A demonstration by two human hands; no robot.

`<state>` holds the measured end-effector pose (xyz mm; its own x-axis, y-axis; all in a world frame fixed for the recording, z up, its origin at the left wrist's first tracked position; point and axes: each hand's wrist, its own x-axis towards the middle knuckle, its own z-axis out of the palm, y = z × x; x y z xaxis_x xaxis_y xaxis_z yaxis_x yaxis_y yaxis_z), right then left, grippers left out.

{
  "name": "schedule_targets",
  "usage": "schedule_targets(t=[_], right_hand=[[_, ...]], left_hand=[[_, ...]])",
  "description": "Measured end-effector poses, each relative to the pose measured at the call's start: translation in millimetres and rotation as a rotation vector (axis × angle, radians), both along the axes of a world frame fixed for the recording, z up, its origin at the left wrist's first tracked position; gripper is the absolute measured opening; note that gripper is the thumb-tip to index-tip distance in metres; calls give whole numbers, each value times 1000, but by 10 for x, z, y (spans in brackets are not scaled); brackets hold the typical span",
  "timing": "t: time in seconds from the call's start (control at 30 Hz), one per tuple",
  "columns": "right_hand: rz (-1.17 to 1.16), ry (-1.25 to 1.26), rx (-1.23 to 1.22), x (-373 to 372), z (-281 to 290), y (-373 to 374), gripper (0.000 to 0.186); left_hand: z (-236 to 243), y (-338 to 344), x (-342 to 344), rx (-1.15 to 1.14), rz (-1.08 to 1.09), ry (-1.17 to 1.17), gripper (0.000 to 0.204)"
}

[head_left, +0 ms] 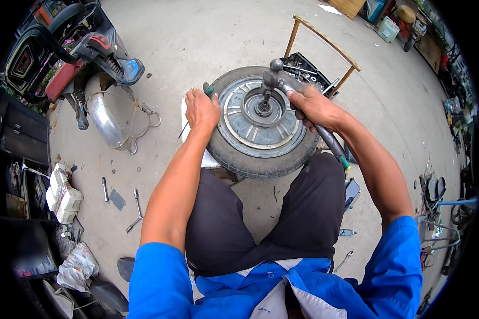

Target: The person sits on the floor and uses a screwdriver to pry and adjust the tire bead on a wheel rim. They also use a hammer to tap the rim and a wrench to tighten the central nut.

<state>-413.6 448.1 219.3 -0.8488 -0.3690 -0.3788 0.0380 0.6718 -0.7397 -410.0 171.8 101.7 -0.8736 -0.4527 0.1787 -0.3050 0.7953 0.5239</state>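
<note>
Work on the wheel (261, 125), lying flat before the knees, looked early: its tyre (234, 154) sat fully on the rim. Right hand (315, 108) gripped a cross wrench (282, 85) planted on the hub (263, 108); left hand (201, 110) clutched a screwdriver (207, 90) at the tyre's edge.

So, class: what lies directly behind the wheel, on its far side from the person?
Behind the wheel sits a dark toolbox of metal tools under a wooden frame. The right hand and the wheel hide its near part.
</note>
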Motion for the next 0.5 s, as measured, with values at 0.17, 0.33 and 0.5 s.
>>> schedule_targets(t=[0.17, 0.33, 0.5], right_hand=[[26, -86, 47, -103, -9, 33, 45], [-61, -55, -78, -66, -30, 20, 44], [-17, -51, -45, -109, 65, 23, 44]], left_hand=[[-17, -20, 2, -6, -4, 31, 48], [-35, -9, -1, 31, 8, 35, 49], [-55, -25, -24, 23, 12, 34, 49]])
